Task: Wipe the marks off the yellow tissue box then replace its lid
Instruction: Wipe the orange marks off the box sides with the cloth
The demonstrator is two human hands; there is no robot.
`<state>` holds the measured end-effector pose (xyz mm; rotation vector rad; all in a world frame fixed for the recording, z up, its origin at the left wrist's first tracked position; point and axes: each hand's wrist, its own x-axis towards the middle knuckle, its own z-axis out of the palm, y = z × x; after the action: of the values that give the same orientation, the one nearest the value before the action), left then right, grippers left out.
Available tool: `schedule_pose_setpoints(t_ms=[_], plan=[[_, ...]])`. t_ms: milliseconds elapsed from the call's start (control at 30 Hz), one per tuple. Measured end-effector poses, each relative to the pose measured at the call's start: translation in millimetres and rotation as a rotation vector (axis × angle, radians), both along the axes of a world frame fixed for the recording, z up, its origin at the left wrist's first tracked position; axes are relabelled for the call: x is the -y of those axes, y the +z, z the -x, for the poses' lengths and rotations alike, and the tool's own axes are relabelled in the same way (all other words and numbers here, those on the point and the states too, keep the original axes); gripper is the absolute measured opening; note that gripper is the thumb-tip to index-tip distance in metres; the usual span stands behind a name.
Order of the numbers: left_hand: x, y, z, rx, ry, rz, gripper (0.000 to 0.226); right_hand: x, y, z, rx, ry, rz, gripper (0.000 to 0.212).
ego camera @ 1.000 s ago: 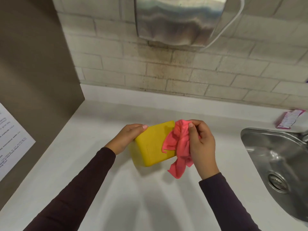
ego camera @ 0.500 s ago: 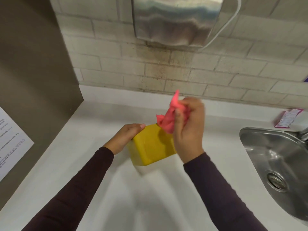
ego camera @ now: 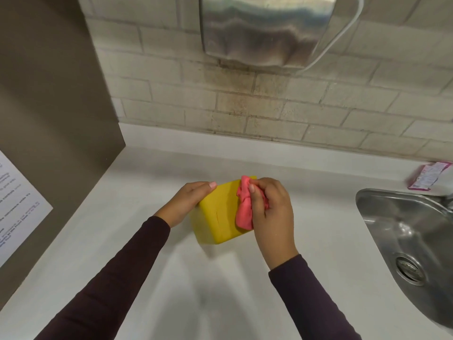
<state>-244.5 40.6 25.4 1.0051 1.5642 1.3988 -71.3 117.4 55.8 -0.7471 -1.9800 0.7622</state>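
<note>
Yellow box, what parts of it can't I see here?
Head view:
- Right end of the yellow tissue box: hidden by the pink cloth and right hand.
- Left end: covered by the left hand.
- Marks: too small to tell, only a faint line shows.
- Lid: not in view.

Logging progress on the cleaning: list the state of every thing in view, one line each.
yellow tissue box: on the counter, lid not in view, small red mark on its face.
pink cloth: bunched, pressed against the box.
left hand: holds the box's left end.
right hand: grips the cloth.
sink: basin empty.
</note>
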Motion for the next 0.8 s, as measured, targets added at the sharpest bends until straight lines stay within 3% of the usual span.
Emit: schedule_pose_setpoints(t_ms=[200, 300, 467, 633, 800], plan=[[-1, -3, 3, 0.008, 0.003, 0.011, 0.047, 14, -25, -22, 0.091, 0.212, 0.016, 0.058], [-1, -4, 5, 0.009, -0.018, 0.006, 0.052, 10, -26, -20, 0.039, 0.184, 0.041, 0.046], [-3, -4, 6, 0.026, -0.029, -0.001, 0.032, 14, -17, -3, 0.010, 0.183, 0.029, 0.036], [-4, -2, 4, 0.061, 0.003, -0.023, 0.030, 26, -9, 10, 0.058, 0.312, -0.064, 0.039], [-2, 2, 4, 0.038, -0.052, -0.030, 0.043, 32, -6, 4, 0.123, 0.473, -0.216, 0.034]])
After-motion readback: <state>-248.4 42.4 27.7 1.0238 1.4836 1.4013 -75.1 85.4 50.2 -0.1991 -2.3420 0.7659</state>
